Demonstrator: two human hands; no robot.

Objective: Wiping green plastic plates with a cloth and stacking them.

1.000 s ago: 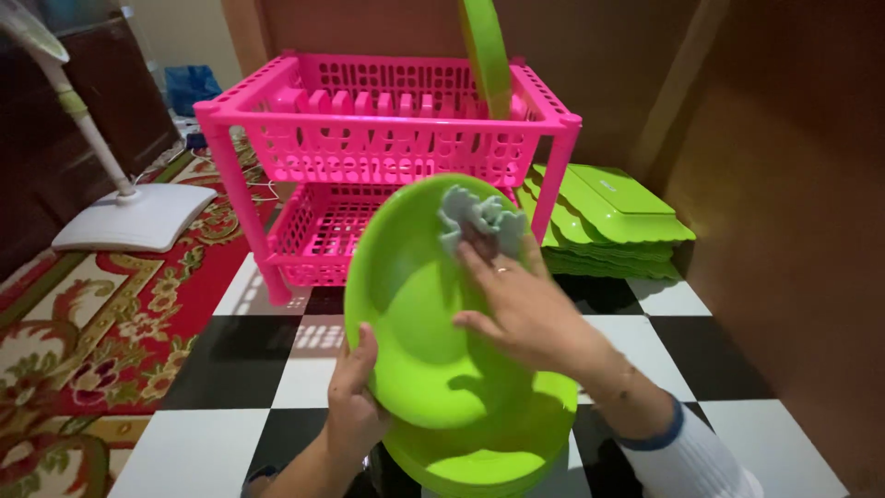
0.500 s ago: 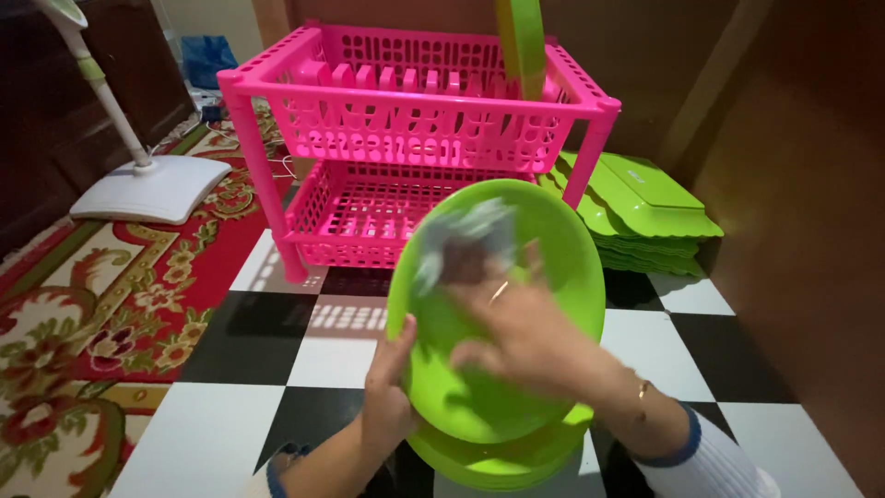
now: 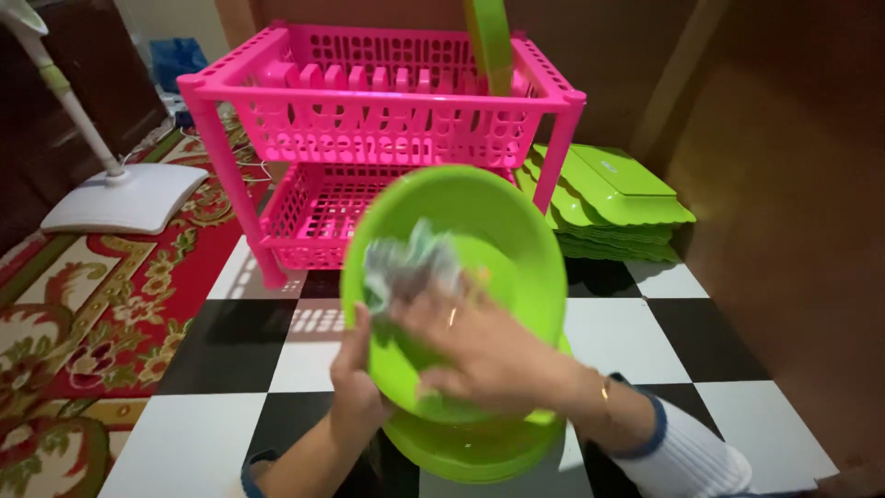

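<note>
I hold a round lime-green plastic bowl (image 3: 489, 221) tilted up toward me. My left hand (image 3: 355, 387) grips its lower left rim. My right hand (image 3: 479, 346) presses a crumpled pale grey cloth (image 3: 406, 267) against the left inside of the bowl. Under the bowl lies a stack of similar green bowls (image 3: 470, 447) on the floor.
A pink two-tier plastic dish rack (image 3: 369, 138) stands behind, with one green plate (image 3: 489, 41) upright in its top tier. Green square plates (image 3: 613, 198) are stacked at the right by a brown wall. A white fan base (image 3: 124, 198) sits on a red patterned carpet (image 3: 83, 314).
My right hand has swept the cloth from the upper right of the bowl across to its left side. The bowl shifted slightly with my view.
</note>
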